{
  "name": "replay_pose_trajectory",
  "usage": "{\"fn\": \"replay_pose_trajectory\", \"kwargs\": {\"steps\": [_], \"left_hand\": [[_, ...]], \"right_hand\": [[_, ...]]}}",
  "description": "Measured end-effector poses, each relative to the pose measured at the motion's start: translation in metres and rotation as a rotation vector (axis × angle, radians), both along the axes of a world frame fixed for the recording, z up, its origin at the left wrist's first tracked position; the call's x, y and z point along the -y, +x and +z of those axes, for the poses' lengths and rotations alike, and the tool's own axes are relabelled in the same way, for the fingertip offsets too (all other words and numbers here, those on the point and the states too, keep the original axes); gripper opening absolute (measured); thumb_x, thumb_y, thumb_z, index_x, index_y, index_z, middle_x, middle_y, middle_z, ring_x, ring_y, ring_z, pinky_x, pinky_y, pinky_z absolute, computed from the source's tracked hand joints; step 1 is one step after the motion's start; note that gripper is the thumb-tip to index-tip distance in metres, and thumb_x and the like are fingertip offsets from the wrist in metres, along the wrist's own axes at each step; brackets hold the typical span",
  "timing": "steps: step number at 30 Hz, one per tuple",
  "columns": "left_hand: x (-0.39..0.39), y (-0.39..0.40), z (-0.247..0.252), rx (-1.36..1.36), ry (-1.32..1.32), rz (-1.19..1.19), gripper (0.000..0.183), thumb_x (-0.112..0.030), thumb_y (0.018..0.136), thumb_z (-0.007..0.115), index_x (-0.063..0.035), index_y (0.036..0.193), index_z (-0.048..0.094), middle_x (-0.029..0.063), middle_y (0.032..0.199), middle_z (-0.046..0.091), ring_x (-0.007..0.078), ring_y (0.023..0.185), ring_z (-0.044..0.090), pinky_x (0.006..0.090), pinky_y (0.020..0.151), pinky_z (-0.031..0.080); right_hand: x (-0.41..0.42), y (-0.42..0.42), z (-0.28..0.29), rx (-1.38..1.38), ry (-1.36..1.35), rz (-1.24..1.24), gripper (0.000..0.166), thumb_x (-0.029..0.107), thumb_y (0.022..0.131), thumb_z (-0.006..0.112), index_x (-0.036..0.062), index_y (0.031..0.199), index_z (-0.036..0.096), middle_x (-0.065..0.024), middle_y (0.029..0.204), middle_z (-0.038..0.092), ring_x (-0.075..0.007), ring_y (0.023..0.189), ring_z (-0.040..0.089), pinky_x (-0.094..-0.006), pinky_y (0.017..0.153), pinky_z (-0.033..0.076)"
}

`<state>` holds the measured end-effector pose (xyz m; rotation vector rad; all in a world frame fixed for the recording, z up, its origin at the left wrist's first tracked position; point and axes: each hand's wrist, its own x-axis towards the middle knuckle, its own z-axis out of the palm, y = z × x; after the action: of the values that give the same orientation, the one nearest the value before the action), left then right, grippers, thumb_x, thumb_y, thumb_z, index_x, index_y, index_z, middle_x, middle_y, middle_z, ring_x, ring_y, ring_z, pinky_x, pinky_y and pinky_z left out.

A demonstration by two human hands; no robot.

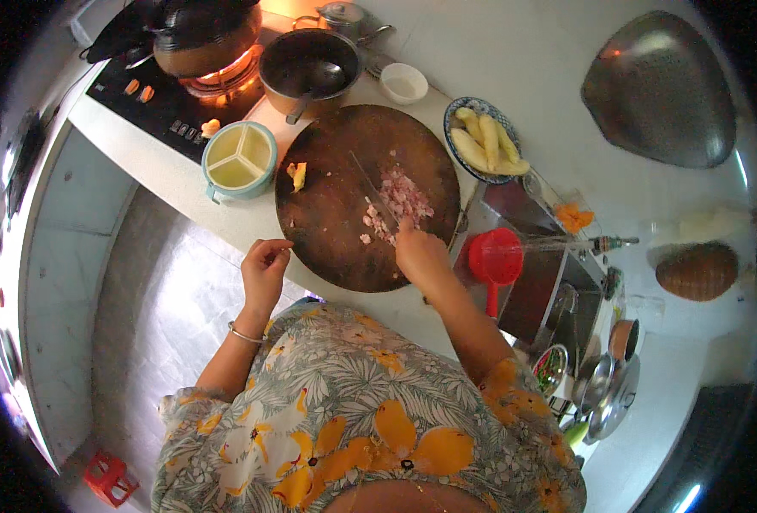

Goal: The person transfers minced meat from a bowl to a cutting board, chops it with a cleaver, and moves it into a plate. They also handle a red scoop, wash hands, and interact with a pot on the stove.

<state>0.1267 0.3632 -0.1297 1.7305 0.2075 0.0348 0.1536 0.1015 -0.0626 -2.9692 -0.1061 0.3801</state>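
Note:
My right hand (417, 250) grips the handle of a kitchen knife (375, 192) over a round wooden chopping board (333, 211). The blade points away from me, its edge by chopped raw meat (404, 195); a smaller heap of pieces lies on its left side. My left hand (267, 260) is at the board's near left edge, fingers curled and thumb close to the index finger, with no object visible in it. A yellowish scrap (297, 177), perhaps ginger, rests on the board's left part.
A pot (199, 51) sits over a lit burner at upper left. Around the board stand a dark saucepan (311, 67), a divided container (239, 159), a white bowl (403, 83) and a patterned plate (475, 106) of peeled yellowish vegetables. A red ladle (496, 256) is at the sink, right.

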Motion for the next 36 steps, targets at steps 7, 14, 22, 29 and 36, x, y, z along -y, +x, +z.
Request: {"fn": "replay_pose_trajectory", "kwargs": {"steps": [7, 14, 22, 29, 36], "left_hand": [[0.000, -0.007, -0.001, -0.022, 0.004, -0.038, 0.010, 0.000, 0.080, 0.059, -0.0018, 0.087, 0.067, 0.0023, 0.077, 0.054, 0.0082, 0.064, 0.048, 0.0210, 0.060, 0.040], [-0.005, -0.014, -0.015, -0.078, -0.043, 0.002, 0.010, -0.001, 0.079, 0.060, -0.0017, 0.086, 0.067, 0.0028, 0.076, 0.055, 0.0084, 0.065, 0.049, 0.0213, 0.060, 0.040], [-0.007, -0.012, -0.011, -0.076, -0.085, 0.018, 0.009, 0.000, 0.080, 0.059, -0.0008, 0.085, 0.066, 0.0018, 0.073, 0.057, 0.0068, 0.061, 0.047, 0.0203, 0.055, 0.039], [-0.013, -0.012, -0.009, -0.071, -0.058, 0.023, 0.011, 0.000, 0.081, 0.059, -0.0018, 0.089, 0.066, 0.0002, 0.076, 0.052, 0.0055, 0.065, 0.046, 0.0196, 0.057, 0.037], [0.001, 0.009, -0.008, 0.468, 0.712, -0.177, 0.030, -0.014, 0.072, 0.070, -0.0055, 0.101, 0.063, 0.0113, 0.100, 0.056, 0.0307, 0.097, 0.050, 0.0377, 0.075, 0.046]], "right_hand": [[0.011, 0.011, -0.004, -0.080, -0.111, -0.055, 0.024, 0.010, 0.083, 0.043, -0.0021, 0.104, 0.046, -0.0231, 0.076, 0.064, -0.0378, 0.071, 0.065, -0.0499, 0.063, 0.050], [0.004, 0.001, 0.007, -0.016, -0.049, -0.111, 0.019, 0.012, 0.085, 0.044, -0.0013, 0.098, 0.045, -0.0226, 0.074, 0.063, -0.0408, 0.071, 0.063, -0.0527, 0.067, 0.048], [0.000, 0.010, -0.020, 0.004, -0.052, -0.057, 0.020, 0.012, 0.084, 0.047, -0.0003, 0.100, 0.045, -0.0220, 0.074, 0.063, -0.0404, 0.070, 0.062, -0.0513, 0.064, 0.049], [-0.010, -0.024, 0.017, -0.142, 0.089, 0.058, 0.025, 0.021, 0.086, 0.053, 0.0015, 0.100, 0.046, -0.0215, 0.073, 0.062, -0.0406, 0.069, 0.061, -0.0510, 0.061, 0.048], [0.039, -0.001, 0.003, -0.077, -0.070, 0.091, 0.019, 0.013, 0.083, 0.046, 0.0052, 0.100, 0.051, -0.0180, 0.078, 0.065, -0.0363, 0.073, 0.065, -0.0481, 0.061, 0.050]]}}
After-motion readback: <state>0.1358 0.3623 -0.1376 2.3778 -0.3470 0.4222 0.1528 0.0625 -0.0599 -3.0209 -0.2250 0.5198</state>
